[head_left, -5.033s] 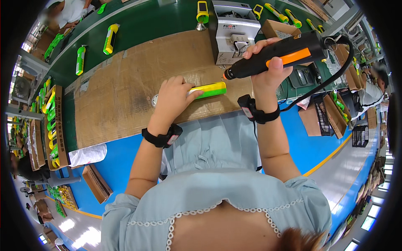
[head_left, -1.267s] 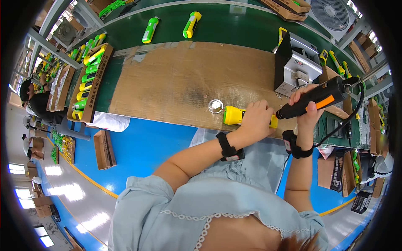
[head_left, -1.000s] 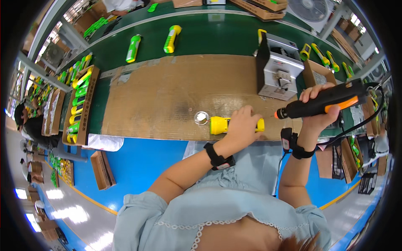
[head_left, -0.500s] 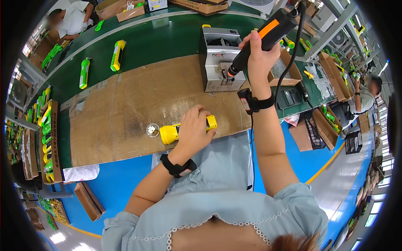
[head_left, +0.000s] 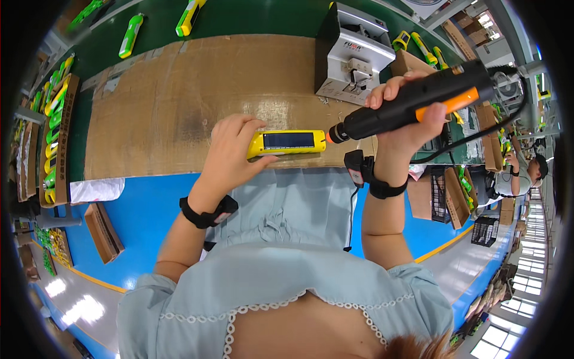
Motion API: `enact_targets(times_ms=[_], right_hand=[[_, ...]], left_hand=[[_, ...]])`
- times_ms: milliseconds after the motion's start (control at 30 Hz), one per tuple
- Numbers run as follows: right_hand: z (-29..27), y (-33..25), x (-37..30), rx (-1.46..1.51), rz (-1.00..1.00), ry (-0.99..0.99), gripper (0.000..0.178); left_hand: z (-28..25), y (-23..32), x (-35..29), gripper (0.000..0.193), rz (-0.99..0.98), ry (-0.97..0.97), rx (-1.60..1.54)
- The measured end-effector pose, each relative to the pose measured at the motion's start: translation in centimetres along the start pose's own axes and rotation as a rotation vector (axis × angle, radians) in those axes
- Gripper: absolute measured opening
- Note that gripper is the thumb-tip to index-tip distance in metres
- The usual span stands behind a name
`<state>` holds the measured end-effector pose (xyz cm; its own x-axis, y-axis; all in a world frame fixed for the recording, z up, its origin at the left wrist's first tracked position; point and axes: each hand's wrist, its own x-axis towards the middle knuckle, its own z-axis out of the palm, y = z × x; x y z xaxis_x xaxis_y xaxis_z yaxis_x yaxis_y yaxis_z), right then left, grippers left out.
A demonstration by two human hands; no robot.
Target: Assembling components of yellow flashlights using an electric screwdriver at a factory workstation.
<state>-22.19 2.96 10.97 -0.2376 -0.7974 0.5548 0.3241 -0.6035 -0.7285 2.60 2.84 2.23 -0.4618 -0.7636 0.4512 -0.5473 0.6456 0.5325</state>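
On the cardboard sheet (head_left: 173,90) lies a yellow flashlight (head_left: 257,145) with a dark panel on its upper side. My left hand (head_left: 226,151) is closed around its left end and covers most of that end. In my right hand (head_left: 399,142) is a black and orange electric screwdriver (head_left: 382,113), held nearly level. Its orange-ringed tip meets the flashlight's right end, or stops just short of it; I cannot tell which. Whether a screw sits on the tip is too small to see.
Behind the screwdriver stands a grey screw feeder (head_left: 335,75). Two flashlights, one green (head_left: 131,37) and one yellow-green (head_left: 189,19), lie on the green bench. A carton (head_left: 64,143) of flashlights is at left. The screwdriver's black cable (head_left: 466,145) loops right. Another person (head_left: 521,175) works far right.
The screwdriver has come from the screw feeder down to the flashlight's right end. My left hand has shifted from the flashlight's middle to its left end, and the flashlight's panel now shows.
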Motion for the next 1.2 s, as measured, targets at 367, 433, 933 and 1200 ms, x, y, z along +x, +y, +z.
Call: enact_targets(times_ms=[367,433,933,1200], right_hand=[[-1.7,1.2,6.4,-0.404,-0.498,0.329,0.028],[-2.3,1.7,7.3,-0.408,-0.441,0.262,0.026],[1.9,0.6,0.2,-0.146,0.113,-0.015,0.060],[7.4,2.4,-3.8,0.083,0.027,-0.099,0.059]], left_hand=[[0.9,0.0,-1.3,0.049,-0.065,-0.070,0.105],[0.9,0.0,-1.3,0.049,-0.059,-0.076,0.105],[0.8,0.0,-1.4,0.045,-0.133,-0.115,0.107],[1.0,-0.2,-1.8,0.044,-0.146,-0.084,0.097]])
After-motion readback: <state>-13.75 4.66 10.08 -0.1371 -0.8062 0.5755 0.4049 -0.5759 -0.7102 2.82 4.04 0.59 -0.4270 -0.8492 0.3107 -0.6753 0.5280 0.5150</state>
